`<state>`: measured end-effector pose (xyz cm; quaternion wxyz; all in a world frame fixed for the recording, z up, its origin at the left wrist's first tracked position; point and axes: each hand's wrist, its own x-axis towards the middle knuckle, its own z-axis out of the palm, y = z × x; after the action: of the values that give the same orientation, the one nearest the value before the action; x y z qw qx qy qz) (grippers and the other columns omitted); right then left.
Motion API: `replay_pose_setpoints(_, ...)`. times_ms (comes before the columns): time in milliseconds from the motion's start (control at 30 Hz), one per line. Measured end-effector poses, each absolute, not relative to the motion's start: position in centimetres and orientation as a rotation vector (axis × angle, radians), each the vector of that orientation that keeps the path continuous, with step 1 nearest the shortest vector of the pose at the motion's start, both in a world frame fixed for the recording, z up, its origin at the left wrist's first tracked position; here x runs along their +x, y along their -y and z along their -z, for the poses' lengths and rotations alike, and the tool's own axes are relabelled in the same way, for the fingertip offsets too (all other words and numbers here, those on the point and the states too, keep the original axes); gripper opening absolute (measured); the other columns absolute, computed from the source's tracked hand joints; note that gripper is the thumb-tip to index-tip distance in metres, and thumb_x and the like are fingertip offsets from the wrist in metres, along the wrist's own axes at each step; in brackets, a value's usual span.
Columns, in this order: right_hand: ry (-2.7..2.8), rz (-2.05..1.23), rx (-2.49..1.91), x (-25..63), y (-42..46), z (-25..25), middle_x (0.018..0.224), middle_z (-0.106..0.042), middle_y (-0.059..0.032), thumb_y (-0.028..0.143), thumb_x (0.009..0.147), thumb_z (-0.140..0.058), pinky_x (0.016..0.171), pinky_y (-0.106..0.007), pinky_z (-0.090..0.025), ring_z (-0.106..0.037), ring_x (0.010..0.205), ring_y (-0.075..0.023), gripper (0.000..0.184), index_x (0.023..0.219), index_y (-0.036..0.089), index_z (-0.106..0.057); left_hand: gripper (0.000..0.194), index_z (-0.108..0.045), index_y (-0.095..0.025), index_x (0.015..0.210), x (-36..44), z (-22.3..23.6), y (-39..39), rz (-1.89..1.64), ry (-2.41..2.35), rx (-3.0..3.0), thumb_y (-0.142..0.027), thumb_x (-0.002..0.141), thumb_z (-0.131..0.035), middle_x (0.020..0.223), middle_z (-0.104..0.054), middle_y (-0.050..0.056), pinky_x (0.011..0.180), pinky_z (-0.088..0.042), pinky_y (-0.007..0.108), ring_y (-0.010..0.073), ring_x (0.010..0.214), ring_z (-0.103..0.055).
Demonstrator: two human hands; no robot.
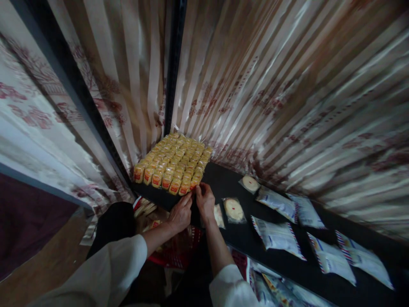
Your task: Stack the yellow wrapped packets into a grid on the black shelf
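Note:
A block of several small yellow wrapped snack packs (174,162) stands in tight rows on the black shelf (230,181), in the corner. My left hand (181,212) and my right hand (205,201) both reach to the block's near right end. Their fingertips pinch together at the last yellow pack (194,183) in the front row. Both hands are closed on that pack, thumbs toward each other. White sleeves cover both forearms.
Round pale cakes in clear wrap (234,210) lie just right of my hands. White packets with striped edges (277,235) line the shelf further right. Corrugated metal walls (287,98) close the corner. A red basket (179,256) sits below the shelf.

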<state>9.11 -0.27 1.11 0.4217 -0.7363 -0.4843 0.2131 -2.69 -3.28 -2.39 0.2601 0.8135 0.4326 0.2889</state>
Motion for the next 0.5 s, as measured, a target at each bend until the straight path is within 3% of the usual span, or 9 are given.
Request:
replay_pose_setpoints(167, 0.844, -0.727, -1.681, 8.5, -1.1, 0.0, 0.136, -0.048, -0.0098, 0.058, 0.088, -0.017, 0.100, -0.033, -0.039, -0.046, 0.124, -0.0185, 0.068, 0.135, 0.015, -0.040, 0.051, -0.044, -0.007, 0.130, -2.4, 2.6, 3.4, -0.727, -1.232, 2.204, -0.007, 0.080, -0.036, 0.140, -0.041, 0.016, 0.109, -0.035, 0.043, 0.0238, 0.131, -0.037)
replay_pose_setpoints(500, 0.811, -0.933, -1.499, 6.5, -2.1, -0.7, 0.137, -0.048, -0.0036, 0.064, 0.087, -0.008, 0.102, -0.028, -0.040, -0.045, 0.126, -0.0146, 0.075, 0.139, 0.018, -0.035, 0.055, -0.041, -0.007, 0.133, -2.1, 1.8, 3.3, -0.746, -1.248, 2.172, -0.007, 0.079, -0.034, 0.135, -0.046, 0.017, 0.110, -0.033, 0.040, 0.0238, 0.130, -0.038)
